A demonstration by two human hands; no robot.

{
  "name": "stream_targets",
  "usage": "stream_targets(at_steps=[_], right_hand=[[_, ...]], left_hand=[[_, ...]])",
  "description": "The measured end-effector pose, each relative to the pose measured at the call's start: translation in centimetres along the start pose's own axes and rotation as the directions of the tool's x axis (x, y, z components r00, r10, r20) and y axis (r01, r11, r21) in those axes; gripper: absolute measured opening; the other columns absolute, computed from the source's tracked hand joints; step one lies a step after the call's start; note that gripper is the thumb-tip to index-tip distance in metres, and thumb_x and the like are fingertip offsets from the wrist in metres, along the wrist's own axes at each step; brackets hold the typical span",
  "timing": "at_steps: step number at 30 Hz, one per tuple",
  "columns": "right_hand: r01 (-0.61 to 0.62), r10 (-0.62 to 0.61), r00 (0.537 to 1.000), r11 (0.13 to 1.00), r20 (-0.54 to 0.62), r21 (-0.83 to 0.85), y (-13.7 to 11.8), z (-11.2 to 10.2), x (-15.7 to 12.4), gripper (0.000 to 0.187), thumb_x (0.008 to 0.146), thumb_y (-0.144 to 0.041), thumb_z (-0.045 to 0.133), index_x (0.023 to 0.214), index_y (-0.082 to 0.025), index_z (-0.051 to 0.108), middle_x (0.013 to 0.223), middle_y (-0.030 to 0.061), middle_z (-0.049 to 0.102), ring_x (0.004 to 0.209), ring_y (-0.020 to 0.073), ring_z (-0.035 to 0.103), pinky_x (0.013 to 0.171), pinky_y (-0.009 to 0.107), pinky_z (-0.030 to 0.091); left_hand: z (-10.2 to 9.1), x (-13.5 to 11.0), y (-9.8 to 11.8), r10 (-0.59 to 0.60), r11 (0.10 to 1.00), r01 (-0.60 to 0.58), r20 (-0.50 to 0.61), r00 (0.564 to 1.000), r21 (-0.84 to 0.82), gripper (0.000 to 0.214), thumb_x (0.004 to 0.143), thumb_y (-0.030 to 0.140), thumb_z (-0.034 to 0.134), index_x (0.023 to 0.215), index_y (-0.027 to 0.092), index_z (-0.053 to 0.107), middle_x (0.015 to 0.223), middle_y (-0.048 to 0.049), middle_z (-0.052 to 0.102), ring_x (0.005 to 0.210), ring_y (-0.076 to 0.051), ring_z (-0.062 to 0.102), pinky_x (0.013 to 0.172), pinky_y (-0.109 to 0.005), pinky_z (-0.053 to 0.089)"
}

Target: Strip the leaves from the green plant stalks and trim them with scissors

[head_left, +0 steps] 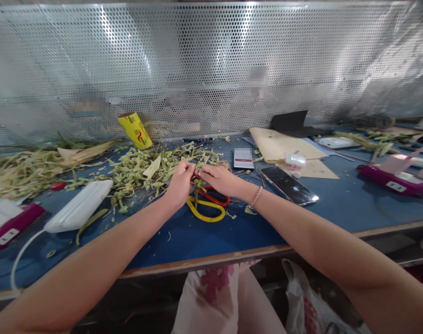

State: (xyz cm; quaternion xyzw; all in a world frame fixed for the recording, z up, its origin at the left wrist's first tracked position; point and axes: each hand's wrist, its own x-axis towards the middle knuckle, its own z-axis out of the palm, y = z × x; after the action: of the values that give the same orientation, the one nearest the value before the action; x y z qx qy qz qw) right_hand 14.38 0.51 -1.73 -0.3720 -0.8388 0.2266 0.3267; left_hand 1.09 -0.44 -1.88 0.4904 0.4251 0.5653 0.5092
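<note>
Reaching in from the lower left, the left arm crosses the blue desk beside a white box and a heap of green trimmings. The left hand is curled, its fingertips pinching a green stem just above the scissors, which lie flat on the desk. The right hand meets it palm down, pinching the same stem, with its forearm slanting in from the lower right. A phone lies near.

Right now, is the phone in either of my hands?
No, the phone lies on the table, while left hand and right hand pinch a green stem.
</note>
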Motion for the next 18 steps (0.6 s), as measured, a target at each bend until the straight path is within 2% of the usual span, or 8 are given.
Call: stream_targets(at_steps=[10, 18], right_hand=[[0.005, -0.005, 1.0, 0.999, -0.001, -0.034, -0.2, -0.05, 0.04, 0.03, 0.087, -0.022, 0.039, 0.057, -0.019, 0.031, 0.053, -0.0039, 0.036, 0.054, 0.0092, 0.036, 0.058, 0.024, 0.026], [0.084, -0.084, 0.996, 0.996, 0.001, -0.003, 0.08, -0.09, -0.05, 0.027, 0.085, -0.021, 0.039, 0.059, -0.019, 0.033, 0.054, -0.0045, 0.036, 0.054, 0.0084, 0.035, 0.056, 0.023, 0.025]], left_hand=[[0.18, -0.15, 0.12, 0.015, 1.0, -0.015, 0.006, 1.0, -0.023, 0.015, 0.082, 0.013, 0.039, 0.067, 0.018, 0.039, 0.062, 0.0029, 0.046, 0.052, -0.008, 0.042, 0.046, -0.019, 0.032], [-0.02, -0.14, -0.31, 0.133, 0.991, -0.133, 0.013, 0.991, 0.028, 0.017, 0.082, 0.012, 0.039, 0.066, 0.018, 0.04, 0.067, 0.0021, 0.046, 0.063, -0.009, 0.044, 0.062, -0.021, 0.036]])
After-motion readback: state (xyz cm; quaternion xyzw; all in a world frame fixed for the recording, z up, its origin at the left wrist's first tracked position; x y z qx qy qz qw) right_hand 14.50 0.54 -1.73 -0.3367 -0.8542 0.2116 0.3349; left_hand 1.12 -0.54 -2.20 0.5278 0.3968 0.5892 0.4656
